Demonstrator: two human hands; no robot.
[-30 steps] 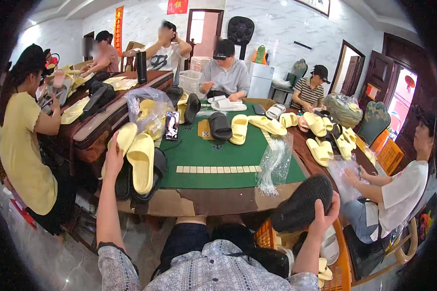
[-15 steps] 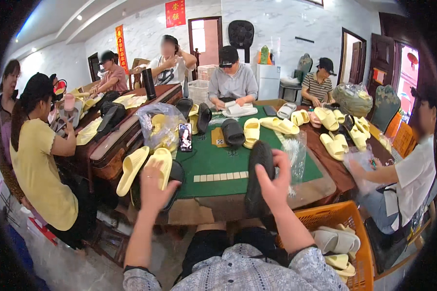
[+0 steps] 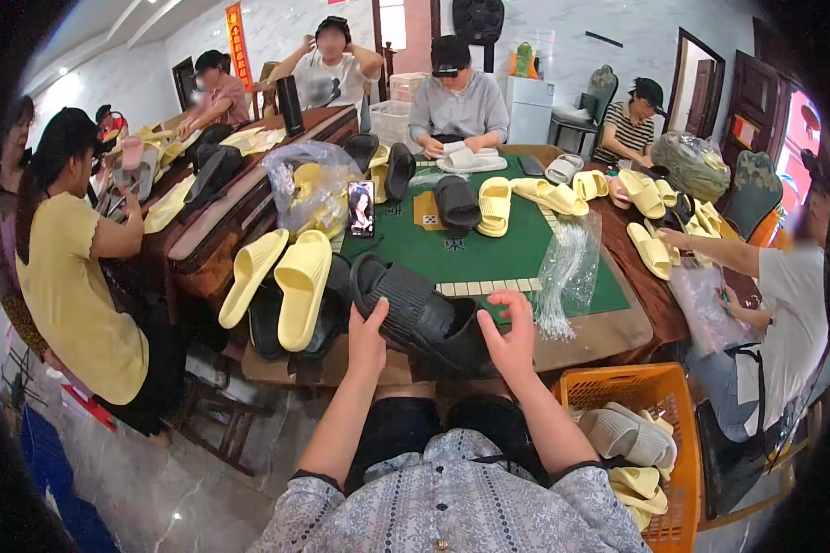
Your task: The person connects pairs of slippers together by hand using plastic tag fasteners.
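The black ribbed rubber slide sandal (image 3: 421, 315) lies at the near edge of the green-topped table (image 3: 516, 249), gripped by both your hands: left hand (image 3: 367, 339) closed on its left side, right hand (image 3: 510, 341) pinching its right end, beside two pale yellow slide sandals (image 3: 281, 278).

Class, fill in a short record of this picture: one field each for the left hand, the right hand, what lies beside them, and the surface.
Left hand: left hand on the end of a black slide sandal
Right hand: right hand on the same sandal
Beside: two yellow slides to the left; an orange basket of slides to the right
Surface: green-topped table
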